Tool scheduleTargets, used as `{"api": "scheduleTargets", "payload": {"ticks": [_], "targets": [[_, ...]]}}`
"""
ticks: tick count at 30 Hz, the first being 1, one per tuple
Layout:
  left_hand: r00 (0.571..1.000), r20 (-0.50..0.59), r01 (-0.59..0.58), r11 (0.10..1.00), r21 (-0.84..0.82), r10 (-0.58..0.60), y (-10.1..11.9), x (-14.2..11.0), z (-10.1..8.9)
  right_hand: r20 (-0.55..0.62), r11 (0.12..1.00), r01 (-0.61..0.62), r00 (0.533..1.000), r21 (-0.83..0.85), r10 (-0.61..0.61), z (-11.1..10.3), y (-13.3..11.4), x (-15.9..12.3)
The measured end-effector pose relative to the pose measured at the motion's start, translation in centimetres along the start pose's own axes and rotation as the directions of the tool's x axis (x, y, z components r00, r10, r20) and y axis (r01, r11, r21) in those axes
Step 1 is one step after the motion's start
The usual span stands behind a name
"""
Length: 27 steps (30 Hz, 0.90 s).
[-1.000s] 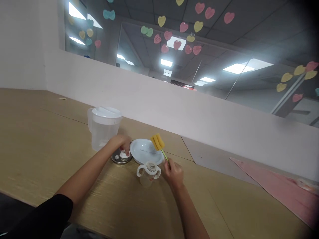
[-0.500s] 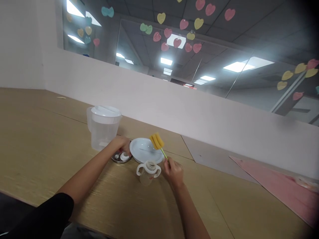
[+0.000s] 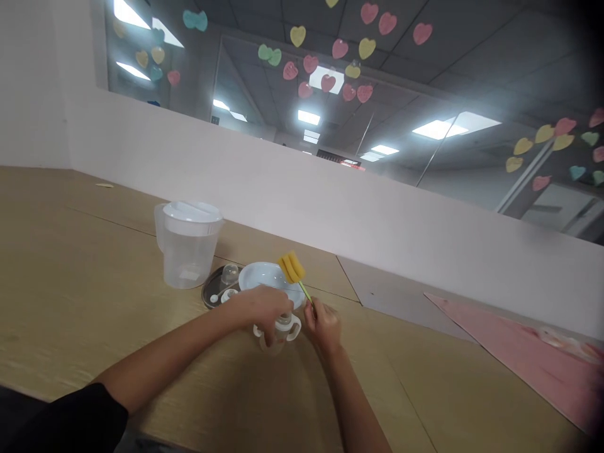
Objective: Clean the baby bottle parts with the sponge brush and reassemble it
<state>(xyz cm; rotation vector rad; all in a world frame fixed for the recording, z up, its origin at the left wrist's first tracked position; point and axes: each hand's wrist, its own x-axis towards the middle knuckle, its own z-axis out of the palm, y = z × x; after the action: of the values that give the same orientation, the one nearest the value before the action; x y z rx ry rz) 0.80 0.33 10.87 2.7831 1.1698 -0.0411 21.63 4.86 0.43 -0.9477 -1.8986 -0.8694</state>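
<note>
My right hand [image 3: 325,324] is closed around the green handle of a bottle brush [image 3: 291,268], its yellow sponge head pointing up over the white bowl [image 3: 255,272]. Just left of it, my left hand [image 3: 268,309] curls round the upper left side of a clear baby bottle [image 3: 286,328] with two white handles. The bottle stands upright on the table, its neck and left handle partly covered by my fingers. Behind my left forearm, a dark round tray [image 3: 207,290] holds a clear cap [image 3: 230,274], a white collar [image 3: 229,294] and a thin straw-like piece with a white end [image 3: 214,298].
A lidded clear plastic pitcher [image 3: 189,248] stands at the back left of the wooden table [image 3: 117,270]. A pink sheet [image 3: 514,352] lies on the right. Behind the table runs a white wall [image 3: 302,201] beneath a window dotted with heart-shaped notes.
My left hand has left the tray and come right onto the baby bottle. The clear cap on the tray now shows. My right hand still holds the brush in nearly the same place.
</note>
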Motion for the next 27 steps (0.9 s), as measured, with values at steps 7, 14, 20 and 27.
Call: {"api": "scheduleTargets", "payload": {"ticks": [7,14,20,27], "targets": [[0.987,0.037,-0.151,0.984,-0.094,0.155,-0.7,0.8,0.5,-0.006,0.999,-0.037,0.999,-0.020,0.036,0.1,0.0,0.0],[0.920,-0.324,-0.320,0.898,-0.301,0.219,-2.1,-1.5,-2.6,-0.048,0.940,-0.340,0.939,0.027,0.341,-0.4,-0.1,-0.1],[0.770,-0.636,-0.182,0.944,-0.276,-0.037,-5.8,-0.7,-2.5,-0.141,0.959,-0.269,0.950,0.092,0.280,-0.5,-0.8,0.1],[0.698,-0.714,0.127,0.991,0.047,-0.055,-8.7,0.7,-1.4,-0.089,0.991,0.104,0.991,0.086,-0.096,0.0,-1.1,0.6]]}}
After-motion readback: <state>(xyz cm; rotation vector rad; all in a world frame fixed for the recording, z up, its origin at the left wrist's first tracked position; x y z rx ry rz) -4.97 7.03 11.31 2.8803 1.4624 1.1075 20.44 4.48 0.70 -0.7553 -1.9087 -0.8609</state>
